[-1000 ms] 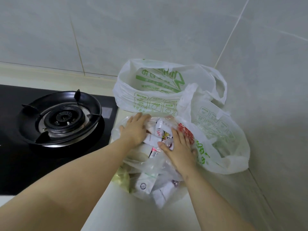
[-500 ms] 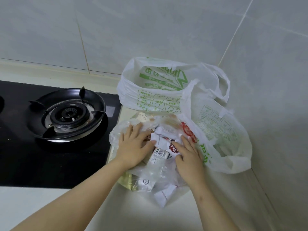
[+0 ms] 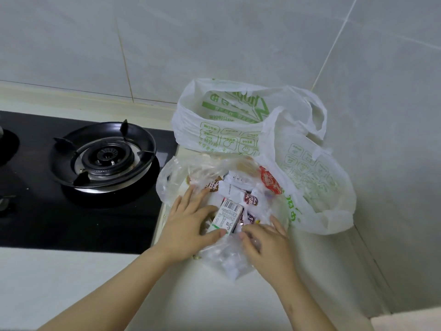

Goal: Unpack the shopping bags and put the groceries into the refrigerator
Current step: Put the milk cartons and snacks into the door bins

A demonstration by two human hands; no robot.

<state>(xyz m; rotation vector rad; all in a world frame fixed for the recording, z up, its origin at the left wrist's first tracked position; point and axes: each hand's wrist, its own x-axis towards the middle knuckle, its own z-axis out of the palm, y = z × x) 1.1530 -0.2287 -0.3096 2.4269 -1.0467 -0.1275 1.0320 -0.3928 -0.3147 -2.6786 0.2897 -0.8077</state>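
A clear plastic bag (image 3: 175,173) lies on the pale counter, holding several small white and red snack packets (image 3: 250,199). My left hand (image 3: 191,225) reaches into its mouth and grips a white carton (image 3: 228,217) with a barcode label between thumb and fingers. My right hand (image 3: 265,244) sits just right of the carton, its fingers curled onto the near part of the clear bag's film. Behind stand two white shopping bags with green print, one at the back (image 3: 222,132) and one at the right (image 3: 310,177), both open and slumped.
A black gas hob (image 3: 35,211) with a round burner (image 3: 107,155) lies directly left of the bags. Grey tiled walls close in behind and on the right, forming a corner. Pale counter (image 3: 71,283) extends toward me.
Both hands have drawn back toward me over the clear bag. The barcode carton has come up out of the packets into my left hand's grip.
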